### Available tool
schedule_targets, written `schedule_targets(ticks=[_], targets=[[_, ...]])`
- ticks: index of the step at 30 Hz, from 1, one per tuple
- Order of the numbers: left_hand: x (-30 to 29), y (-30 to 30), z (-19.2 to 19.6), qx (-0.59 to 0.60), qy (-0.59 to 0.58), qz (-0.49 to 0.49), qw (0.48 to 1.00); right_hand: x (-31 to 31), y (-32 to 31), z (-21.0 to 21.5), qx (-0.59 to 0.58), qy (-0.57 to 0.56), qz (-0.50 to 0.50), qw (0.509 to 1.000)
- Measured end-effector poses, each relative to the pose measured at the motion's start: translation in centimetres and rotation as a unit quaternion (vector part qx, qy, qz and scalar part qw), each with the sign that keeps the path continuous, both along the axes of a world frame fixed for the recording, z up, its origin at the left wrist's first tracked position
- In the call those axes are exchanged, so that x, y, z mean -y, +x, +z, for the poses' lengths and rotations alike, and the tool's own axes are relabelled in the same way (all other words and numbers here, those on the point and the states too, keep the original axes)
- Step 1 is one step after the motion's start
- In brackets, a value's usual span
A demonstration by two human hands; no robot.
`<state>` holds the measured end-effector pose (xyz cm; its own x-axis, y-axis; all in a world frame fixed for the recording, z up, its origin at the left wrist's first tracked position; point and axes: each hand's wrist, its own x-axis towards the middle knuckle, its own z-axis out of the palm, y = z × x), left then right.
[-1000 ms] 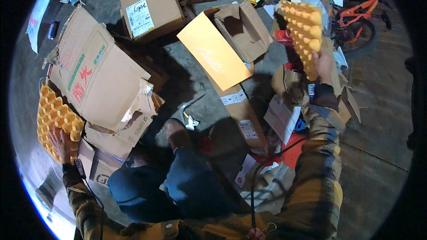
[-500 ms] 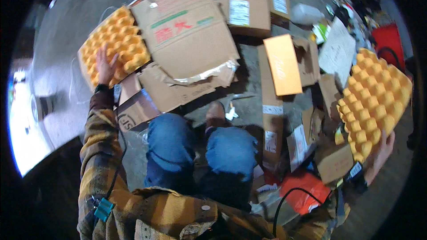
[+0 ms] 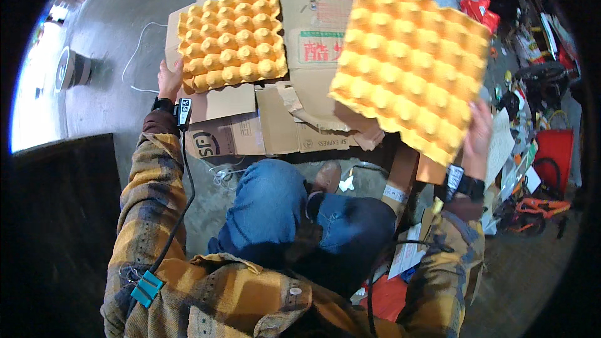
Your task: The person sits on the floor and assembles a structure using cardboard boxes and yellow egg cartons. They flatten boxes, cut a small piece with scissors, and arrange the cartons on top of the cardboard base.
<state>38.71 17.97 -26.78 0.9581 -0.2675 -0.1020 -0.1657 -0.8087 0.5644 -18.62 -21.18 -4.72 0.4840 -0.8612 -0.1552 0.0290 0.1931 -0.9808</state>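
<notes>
A yellow-orange egg tray [image 3: 231, 37] with rows of bumps lies on flattened cardboard [image 3: 313, 97], toward the left. At its left edge is my left hand [image 3: 168, 79], its fingers bent against the rim and partly hidden. A second egg tray [image 3: 410, 66] of the same kind is held up, tilted, over the right part of the cardboard. My right hand [image 3: 478, 136] grips its right edge, some of the fingers out of sight behind it. This raised tray covers part of the cardboard and the boxes beyond.
A red bucket [image 3: 554, 156] and an orange tool-like object [image 3: 541, 208] are among mixed litter on the right. A strip of cardboard [image 3: 400, 178] lies right of my knees. Thin white cable [image 3: 128, 66] trails over the floor at left.
My right hand has lifted the second egg tray from the right side toward the middle. My left hand has moved from the first tray's top to its left edge. The view has turned rightward.
</notes>
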Motion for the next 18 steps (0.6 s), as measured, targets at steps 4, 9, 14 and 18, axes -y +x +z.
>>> schedule_targets(ticks=[4, 9, 14, 18], targets=[[-1.1, -0.1, 0.0, -0.216, -0.159, 0.017, 0.963, 1.5, 7.7, -6.5, 0.033, 0.078, 0.092, 0.992], [-0.8, 0.0, -0.4, -0.277, -0.152, 0.05, 0.947, 2.7, 10.2, -9.8, 0.023, 0.1, 0.108, 0.989], [-0.1, -0.2, -1.8, -0.314, -0.271, 0.052, 0.908, 4.0, 10.4, -10.6, -0.009, 0.105, 0.117, 0.988], [1.1, -0.4, -2.8, -0.199, -0.234, 0.042, 0.951, 4.3, 10.1, -10.4, -0.015, 0.112, 0.108, 0.988]])
